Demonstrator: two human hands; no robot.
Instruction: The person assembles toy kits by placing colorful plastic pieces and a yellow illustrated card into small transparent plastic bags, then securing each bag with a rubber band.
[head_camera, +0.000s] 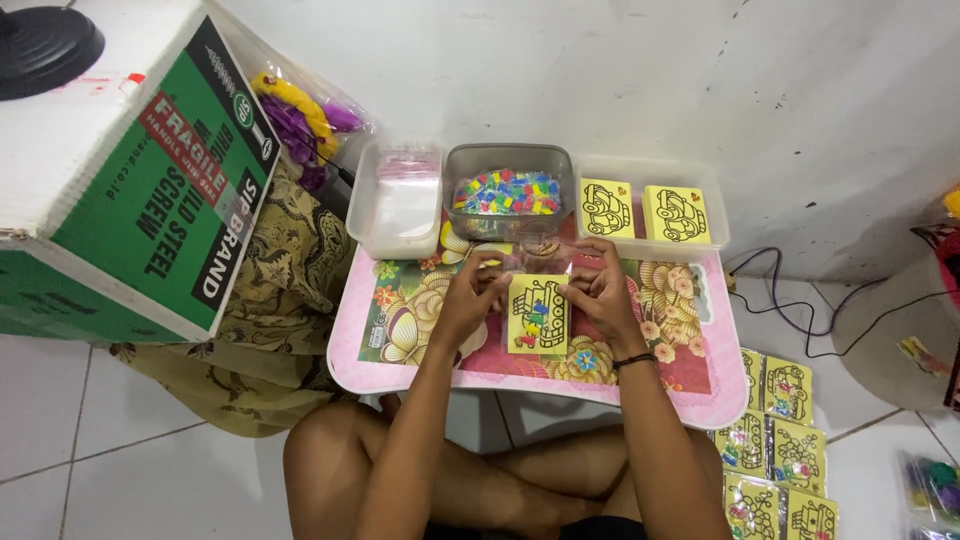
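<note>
My left hand (470, 300) and my right hand (600, 290) both pinch the top edge of one clear plastic sleeve (535, 262) with a yellow truck card (540, 315) in it, lying on the pink flowered table (400, 370) in front of my crossed legs. Beyond my fingers stand three tubs in a row: one with clear bags (397, 198), one of coloured pieces (508, 190), one holding two yellow cards (650, 210). Finished packs (785, 450) lie on the floor to my right.
</note>
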